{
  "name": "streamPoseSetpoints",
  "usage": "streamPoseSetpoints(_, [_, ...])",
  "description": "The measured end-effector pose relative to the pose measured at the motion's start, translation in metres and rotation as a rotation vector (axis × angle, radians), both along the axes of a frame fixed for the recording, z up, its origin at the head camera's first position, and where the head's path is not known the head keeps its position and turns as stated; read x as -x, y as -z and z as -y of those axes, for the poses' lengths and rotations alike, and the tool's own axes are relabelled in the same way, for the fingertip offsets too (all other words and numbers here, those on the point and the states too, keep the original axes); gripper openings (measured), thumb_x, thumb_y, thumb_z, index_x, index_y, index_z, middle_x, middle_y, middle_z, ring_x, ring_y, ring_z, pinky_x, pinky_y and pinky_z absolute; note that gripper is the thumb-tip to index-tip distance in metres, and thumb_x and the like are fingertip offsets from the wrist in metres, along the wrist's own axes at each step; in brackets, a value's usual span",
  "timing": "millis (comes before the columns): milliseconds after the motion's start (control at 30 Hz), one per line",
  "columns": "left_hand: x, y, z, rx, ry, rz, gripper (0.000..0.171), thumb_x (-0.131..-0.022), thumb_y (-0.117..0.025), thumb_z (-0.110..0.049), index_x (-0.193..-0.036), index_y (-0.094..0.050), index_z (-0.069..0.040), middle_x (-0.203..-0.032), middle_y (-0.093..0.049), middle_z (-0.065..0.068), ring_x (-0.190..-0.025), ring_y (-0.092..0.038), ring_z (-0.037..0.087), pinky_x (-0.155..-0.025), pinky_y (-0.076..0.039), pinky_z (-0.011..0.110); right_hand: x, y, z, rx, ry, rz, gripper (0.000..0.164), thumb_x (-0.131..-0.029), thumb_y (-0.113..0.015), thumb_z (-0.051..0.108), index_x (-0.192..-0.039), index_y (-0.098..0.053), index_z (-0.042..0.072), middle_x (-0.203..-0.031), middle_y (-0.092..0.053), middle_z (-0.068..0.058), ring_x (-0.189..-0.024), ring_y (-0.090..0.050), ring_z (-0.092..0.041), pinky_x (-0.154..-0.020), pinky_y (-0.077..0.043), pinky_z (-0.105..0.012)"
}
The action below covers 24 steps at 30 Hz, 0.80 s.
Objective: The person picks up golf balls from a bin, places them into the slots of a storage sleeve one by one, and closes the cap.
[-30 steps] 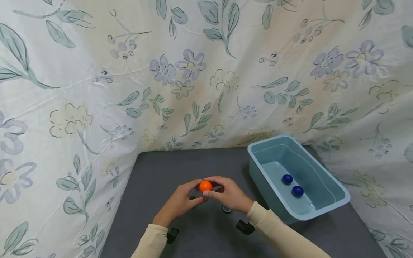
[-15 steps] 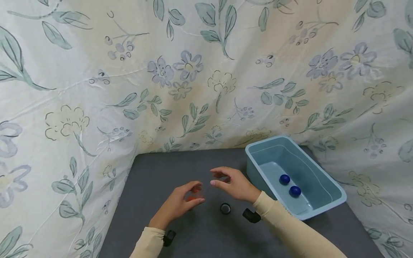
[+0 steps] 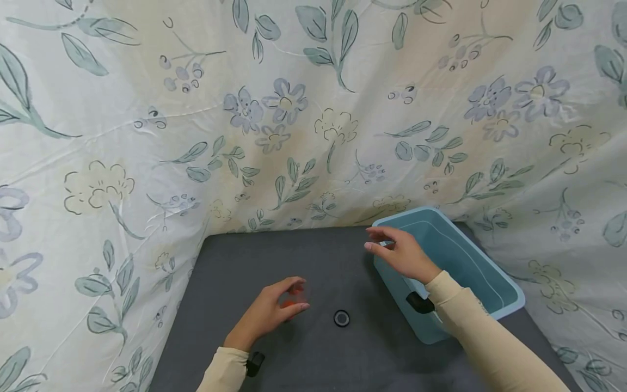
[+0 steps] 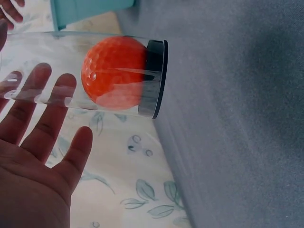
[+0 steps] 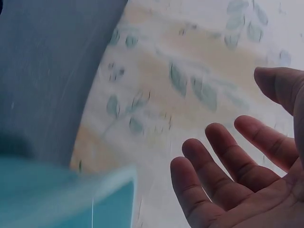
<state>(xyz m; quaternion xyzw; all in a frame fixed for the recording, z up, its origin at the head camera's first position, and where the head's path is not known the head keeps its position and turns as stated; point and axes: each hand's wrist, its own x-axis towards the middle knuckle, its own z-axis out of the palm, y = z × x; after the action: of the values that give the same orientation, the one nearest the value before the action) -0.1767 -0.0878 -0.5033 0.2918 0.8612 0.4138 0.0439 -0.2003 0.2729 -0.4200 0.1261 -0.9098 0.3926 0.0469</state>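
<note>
My left hand [image 3: 266, 310] grips a clear plastic tube [image 4: 107, 107] over the dark table, fingers and thumb around its upper part. An orange golf ball [image 4: 111, 71] sits inside at the tube's lower end, against a black end cap [image 4: 156, 78]. In the head view only a bit of orange shows between fingers and thumb. My right hand [image 3: 401, 253] holds nothing; its fingers are loosely bent above the near left rim of the blue bin [image 3: 514, 296]. The right wrist view shows this hand [image 5: 237, 175] with fingers spread apart.
A round black cap [image 3: 341, 318] lies on the grey table [image 3: 294, 250] between the hands. The bin stands at the right, its floor mostly hidden by my right arm. A floral cloth [image 3: 294, 136] hangs behind and along both sides.
The orange ball, first held between both hands, is now down in the tube. My right hand has moved away right to the bin, covering the two dark blue balls. My left hand stays nearly still.
</note>
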Motion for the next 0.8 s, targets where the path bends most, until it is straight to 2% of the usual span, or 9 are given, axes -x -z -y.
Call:
streamPoseSetpoints(167, [0.0, 0.002, 0.001, -0.002, -0.008, 0.013, 0.05, -0.094, -0.073, -0.051, -0.14, -0.057, -0.039, -0.127, -0.067, -0.016, -0.114, -0.067, 0.014, -0.089, -0.058, 0.04, 0.01, -0.001, -0.031, -0.08, 0.075, 0.022, 0.055, -0.103, -0.064, 0.043, -0.146, -0.058, 0.008, -0.138, -0.065, -0.019, -0.126, -0.063, -0.039, -0.099, -0.055, -0.057])
streamPoseSetpoints(367, [0.0, 0.003, 0.001, -0.006, -0.01, 0.022, 0.05, -0.093, -0.073, -0.053, -0.139, -0.057, -0.04, -0.129, -0.066, -0.017, -0.114, -0.066, 0.01, -0.091, -0.058, 0.042, 0.019, 0.008, -0.063, -0.131, 0.117, 0.071, 0.06, -0.103, -0.063, 0.048, -0.148, -0.055, 0.008, -0.14, -0.063, -0.021, -0.128, -0.061, -0.042, -0.097, -0.054, -0.06])
streamPoseSetpoints(500, [0.001, 0.003, 0.001, -0.001, -0.014, 0.017, 0.051, -0.093, -0.073, -0.054, -0.139, -0.058, -0.04, -0.129, -0.066, -0.019, -0.114, -0.066, 0.008, -0.092, -0.057, 0.039, 0.024, 0.018, -0.08, -0.165, 0.138, 0.118, 0.064, -0.103, -0.06, 0.05, -0.149, -0.053, 0.005, -0.144, -0.059, -0.024, -0.131, -0.057, -0.043, -0.102, -0.05, -0.062])
streamPoseSetpoints(567, [0.001, 0.003, 0.001, 0.004, -0.017, 0.021, 0.05, -0.092, -0.073, -0.053, -0.138, -0.058, -0.041, -0.128, -0.066, -0.02, -0.114, -0.066, 0.007, -0.092, -0.057, 0.037, 0.027, 0.024, -0.087, -0.185, 0.147, 0.141, 0.063, -0.104, -0.061, 0.047, -0.148, -0.053, 0.002, -0.144, -0.057, -0.026, -0.13, -0.057, -0.045, -0.102, -0.049, -0.063])
streamPoseSetpoints(800, [0.0, 0.005, 0.002, 0.016, -0.02, 0.028, 0.05, -0.092, -0.074, -0.053, -0.138, -0.058, -0.04, -0.128, -0.065, -0.021, -0.114, -0.065, 0.007, -0.092, -0.056, 0.035, 0.035, 0.049, -0.105, -0.277, 0.177, 0.236, 0.063, -0.103, -0.064, 0.04, -0.145, -0.052, -0.006, -0.141, -0.056, -0.034, -0.126, -0.058, -0.05, -0.099, -0.051, -0.063])
